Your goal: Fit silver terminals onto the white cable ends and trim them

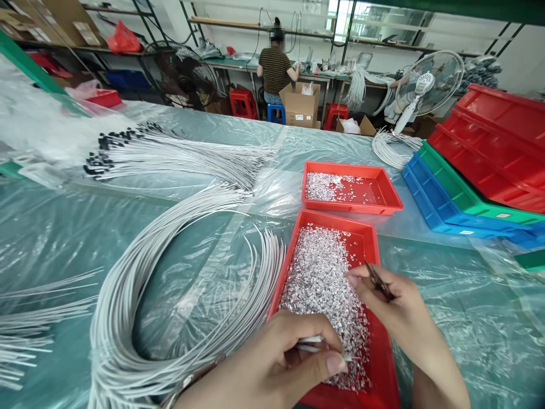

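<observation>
My left hand (pixel 304 355) is closed over the near part of a red tray (pixel 378 363), pinching white cables (pixel 313 339) whose ends stick out past the thumb and fingers. My right hand (pixel 395 312) hovers at the tray's right side, wrapped around dark tweezers (pixel 377 281) that point up and away. Its thumb and index fingertips meet above the tray; whether a small piece sits between them I cannot tell. Many small, shiny, clear pieces (pixel 319 272) fill much of this tray. Left of it curves a thick bundle of white cables (pixel 114 307).
A second red tray (pixel 374 199) with similar pieces stands behind. Black-ended cables (pixel 183 156) lie at the back left, more cable ends (pixel 34 335) at the left edge. Stacked bins (pixel 481 153) rise at right. A person (pixel 275 68) sits at a far bench near a fan (pixel 426 82).
</observation>
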`<state>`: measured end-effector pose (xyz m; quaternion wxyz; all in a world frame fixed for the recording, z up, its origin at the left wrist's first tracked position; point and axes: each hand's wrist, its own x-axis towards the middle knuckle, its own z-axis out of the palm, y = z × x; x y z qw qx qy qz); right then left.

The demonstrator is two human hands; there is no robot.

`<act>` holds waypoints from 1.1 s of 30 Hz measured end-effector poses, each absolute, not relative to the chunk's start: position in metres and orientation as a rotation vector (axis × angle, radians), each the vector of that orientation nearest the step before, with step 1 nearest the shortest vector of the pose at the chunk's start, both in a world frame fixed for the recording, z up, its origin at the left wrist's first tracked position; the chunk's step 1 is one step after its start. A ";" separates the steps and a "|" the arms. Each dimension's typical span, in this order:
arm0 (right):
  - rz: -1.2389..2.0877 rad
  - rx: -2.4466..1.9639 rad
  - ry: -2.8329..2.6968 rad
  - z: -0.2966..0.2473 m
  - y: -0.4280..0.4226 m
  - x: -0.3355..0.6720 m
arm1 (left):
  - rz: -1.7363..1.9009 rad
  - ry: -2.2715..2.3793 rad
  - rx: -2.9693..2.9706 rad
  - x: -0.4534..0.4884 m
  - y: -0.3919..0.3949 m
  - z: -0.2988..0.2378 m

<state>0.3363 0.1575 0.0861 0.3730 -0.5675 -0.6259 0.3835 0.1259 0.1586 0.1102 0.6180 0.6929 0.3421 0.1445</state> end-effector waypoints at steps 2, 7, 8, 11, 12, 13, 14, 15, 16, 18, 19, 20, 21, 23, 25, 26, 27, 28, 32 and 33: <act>0.747 -1.598 -1.612 0.080 0.166 0.342 | 0.352 0.797 1.600 0.126 0.158 0.110; 0.604 -1.643 -1.587 0.075 0.174 0.350 | 0.380 0.778 1.602 0.128 0.157 0.107; 0.694 -1.587 -1.584 0.078 0.172 0.349 | 0.391 0.777 1.604 0.129 0.157 0.107; 1.049 -1.342 -1.601 0.089 0.163 0.344 | 0.437 0.773 1.610 0.130 0.158 0.104; 1.157 -1.260 -1.616 0.093 0.159 0.342 | 0.454 0.776 1.616 0.131 0.159 0.103; 1.238 -1.195 -1.627 0.096 0.155 0.340 | 0.475 0.784 1.629 0.131 0.159 0.102; 1.288 -1.151 -1.636 0.098 0.152 0.338 | 0.504 0.794 1.650 0.131 0.160 0.100; 1.306 -1.131 -1.643 0.099 0.149 0.336 | 0.534 0.805 1.677 0.131 0.160 0.099; 1.303 -1.128 -1.647 0.100 0.146 0.334 | 0.562 0.817 1.703 0.131 0.161 0.097; 1.250 -1.160 -1.652 0.099 0.143 0.331 | 0.604 0.840 1.748 0.131 0.162 0.095; 1.224 -1.184 -1.653 0.098 0.142 0.330 | 0.613 0.840 1.760 0.131 0.162 0.095; 1.203 -1.205 -1.649 0.097 0.141 0.328 | 0.618 0.831 1.765 0.131 0.162 0.094; 1.190 -1.225 -1.636 0.096 0.141 0.327 | 0.626 0.820 1.767 0.132 0.162 0.094; 1.174 -1.248 -1.603 0.094 0.142 0.326 | 0.627 0.793 1.775 0.132 0.162 0.094; 1.156 -1.251 -1.605 0.093 0.143 0.325 | 0.598 0.782 1.765 0.132 0.162 0.094; 1.146 -1.245 -1.623 0.093 0.143 0.325 | 0.572 0.779 1.737 0.131 0.162 0.093; 1.140 -1.237 -1.645 0.093 0.144 0.325 | 0.546 0.778 1.687 0.131 0.162 0.092; 1.134 -1.228 -1.665 0.093 0.144 0.325 | 0.526 0.772 1.617 0.131 0.162 0.091; 1.154 -1.226 -1.674 0.091 0.143 0.327 | 0.548 0.734 1.316 0.130 0.164 0.088; 1.172 -1.237 -1.669 0.092 0.142 0.328 | 0.563 0.727 1.277 0.129 0.164 0.088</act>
